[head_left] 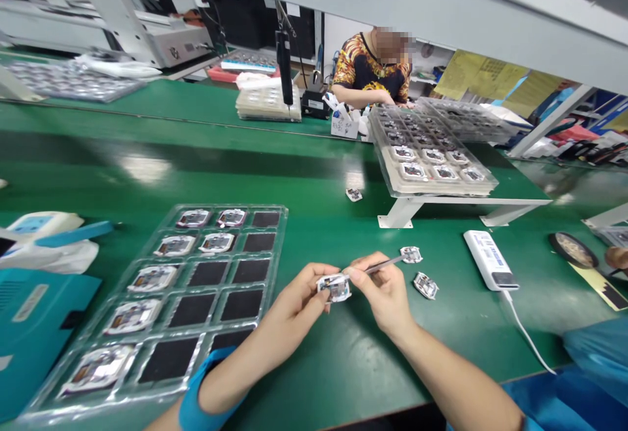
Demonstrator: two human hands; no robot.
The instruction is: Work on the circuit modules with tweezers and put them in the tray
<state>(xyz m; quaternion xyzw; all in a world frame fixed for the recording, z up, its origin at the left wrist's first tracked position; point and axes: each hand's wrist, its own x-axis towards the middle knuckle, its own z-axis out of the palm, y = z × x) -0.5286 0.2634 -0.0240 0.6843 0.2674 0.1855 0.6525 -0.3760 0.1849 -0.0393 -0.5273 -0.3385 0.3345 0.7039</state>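
My left hand [303,297] pinches a small white-framed electronic module [335,288] between thumb and fingers. My right hand [381,292] holds slim metal tweezers [381,265], with their tip at the module's edge. Just beyond the right hand, two similar loose modules [411,254] [425,285] lie on the green bench mat [338,365]. To the left of my hands is a clear plastic blister tray [279,248]. Modules fill its left and upper pockets, and the other pockets show black foam.
A white power bank [490,261] with a white cable lies to the right. Stacked trays of modules [432,153] stand on a white raised rack. A teal case [34,333] sits at left. A co-worker [370,71] works across the bench.
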